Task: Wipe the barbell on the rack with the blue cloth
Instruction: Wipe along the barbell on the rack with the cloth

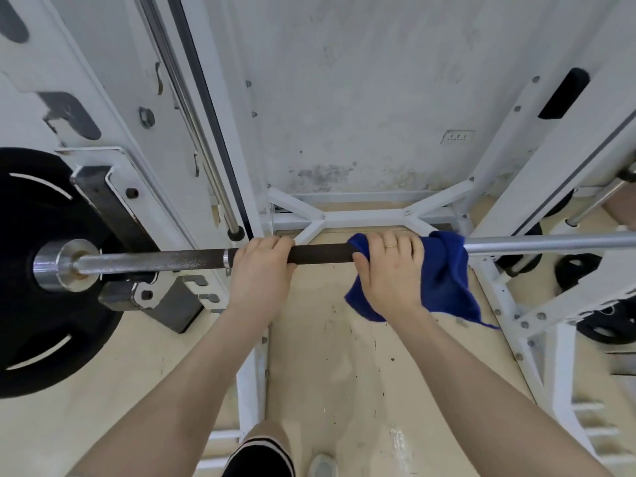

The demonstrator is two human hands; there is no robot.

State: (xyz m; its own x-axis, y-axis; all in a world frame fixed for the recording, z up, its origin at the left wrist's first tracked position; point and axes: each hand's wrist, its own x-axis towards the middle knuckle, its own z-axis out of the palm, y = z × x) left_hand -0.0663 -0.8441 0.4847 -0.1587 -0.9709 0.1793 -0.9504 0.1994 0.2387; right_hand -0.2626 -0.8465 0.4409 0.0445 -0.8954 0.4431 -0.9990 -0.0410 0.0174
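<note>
Barbell (323, 253) runs across frame middle, resting on white rack (537, 139); rigid, heavy, will not shift under wiping.

Blue cloth (447, 280), centre-right: soft, limp, draped over bar, tail hanging below. Best held wrapped round shaft.

Right hand (392, 270) clamps cloth round bar. Left hand (260, 270) curls bare on dark grip section, steadying.

Count: one bar, one cloth, one black plate (38, 304) at left; possibly more plates at right edge, unclear.

Stained, scuffed white wall (378, 98) at the far side, wall socket (457, 136) on its right, speckled beige floor (344, 356) near
</note>
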